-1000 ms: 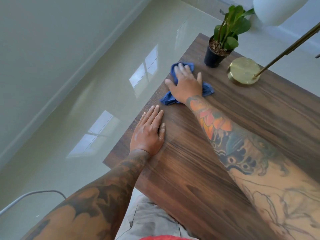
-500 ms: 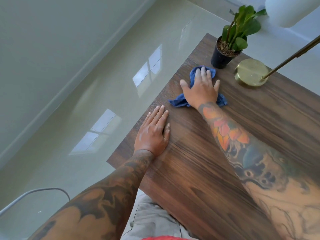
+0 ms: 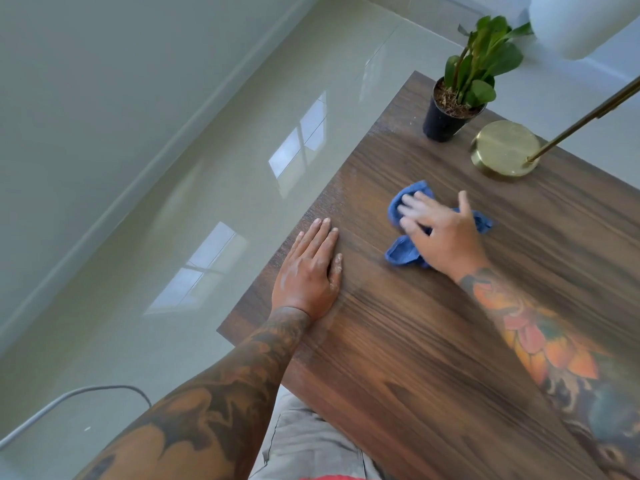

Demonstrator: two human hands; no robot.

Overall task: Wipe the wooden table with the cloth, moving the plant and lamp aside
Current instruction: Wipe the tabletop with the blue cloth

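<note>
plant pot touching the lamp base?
Apart. The head view shows a strip of bare table between the pot and the lamp base.

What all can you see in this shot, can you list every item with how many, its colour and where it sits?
Wooden table: one, dark brown, fills the right half.
Blue cloth: one, crumpled, mid-table under the right hand.
Potted plant: one, green leaves in a black pot, far corner.
Brass lamp: one, gold round base beside the plant, white shade above.
Glossy floor: pale tiles, left.
Grey cable: one, lower left.
Left hand: flat on the table edge.
Right hand: pressing on the cloth.
</note>
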